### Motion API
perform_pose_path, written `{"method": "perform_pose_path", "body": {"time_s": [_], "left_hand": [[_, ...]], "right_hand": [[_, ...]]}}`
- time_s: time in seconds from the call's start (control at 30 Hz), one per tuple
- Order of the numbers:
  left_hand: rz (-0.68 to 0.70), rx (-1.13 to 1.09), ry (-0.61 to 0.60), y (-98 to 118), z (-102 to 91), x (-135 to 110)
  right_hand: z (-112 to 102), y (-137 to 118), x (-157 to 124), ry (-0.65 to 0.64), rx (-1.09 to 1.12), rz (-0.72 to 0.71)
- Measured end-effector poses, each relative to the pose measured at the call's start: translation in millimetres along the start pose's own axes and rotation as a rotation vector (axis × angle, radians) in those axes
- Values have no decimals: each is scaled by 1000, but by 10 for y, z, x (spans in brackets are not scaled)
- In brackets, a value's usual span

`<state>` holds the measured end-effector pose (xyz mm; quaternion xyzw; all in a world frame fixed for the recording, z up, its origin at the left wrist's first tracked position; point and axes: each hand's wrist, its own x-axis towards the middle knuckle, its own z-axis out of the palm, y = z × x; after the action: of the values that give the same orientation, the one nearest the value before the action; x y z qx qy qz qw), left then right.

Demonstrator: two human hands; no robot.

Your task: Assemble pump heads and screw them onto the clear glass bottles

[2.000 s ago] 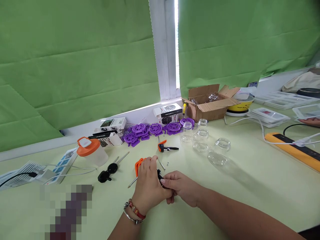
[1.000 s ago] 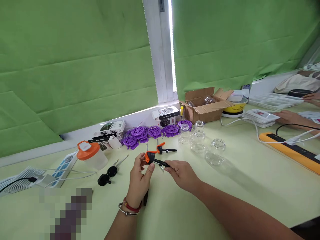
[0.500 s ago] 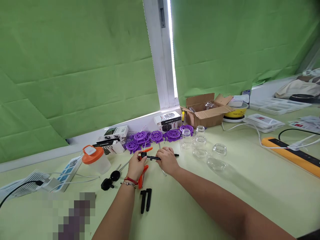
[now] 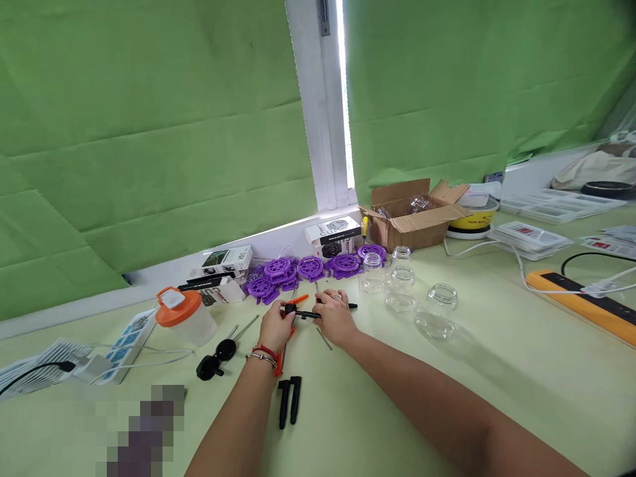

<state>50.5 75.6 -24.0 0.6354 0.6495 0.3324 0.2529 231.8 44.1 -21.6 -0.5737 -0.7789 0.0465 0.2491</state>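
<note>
A slim black plastic rod with a rounded end piece [image 4: 307,315] is stretched between my two hands. My left hand [image 4: 274,330] pinches it at the rounded end. My right hand [image 4: 336,319] is closed around its other part, and a black tip sticks out past the fingers. Under and beside my left hand lies an orange-handled tool [image 4: 279,363], partly hidden. A thin metal rod [image 4: 324,338] rests below my right hand. Closer to me are two black plastic pieces [image 4: 295,401], side by side. Black round parts with metal shafts [image 4: 226,350] lie left of my left wrist.
Purple wheel-like plastic parts [image 4: 311,268] and printed boxes [image 4: 334,230] line the back. Several clear glass jars [image 4: 441,311] stand to the right, before an open cardboard box [image 4: 422,232]. Left are an orange-lidded cup [image 4: 181,311] and a power strip [image 4: 130,346]; an orange strip [image 4: 581,298] lies right.
The view has shifted slightly. Both hands keep their hold on the black rod, with only a very small change in position.
</note>
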Motion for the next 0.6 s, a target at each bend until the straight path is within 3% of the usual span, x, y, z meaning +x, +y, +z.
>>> {"method": "perform_pose_path", "body": {"time_s": [0.2, 0.33, 0.43, 0.6], "left_hand": [[3, 9, 0, 34, -7, -44], [22, 32, 7, 18, -124, -113], [37, 93, 38, -26, -325, -218], [28, 327, 156, -107, -823, -449]], "right_hand": [[-49, -3, -32, -9, -24, -20], [-123, -13, -48, -22, 10, -15], [-180, -14, -101, -9, 39, -39], [-216, -11, -248, -20, 79, -54]]}}
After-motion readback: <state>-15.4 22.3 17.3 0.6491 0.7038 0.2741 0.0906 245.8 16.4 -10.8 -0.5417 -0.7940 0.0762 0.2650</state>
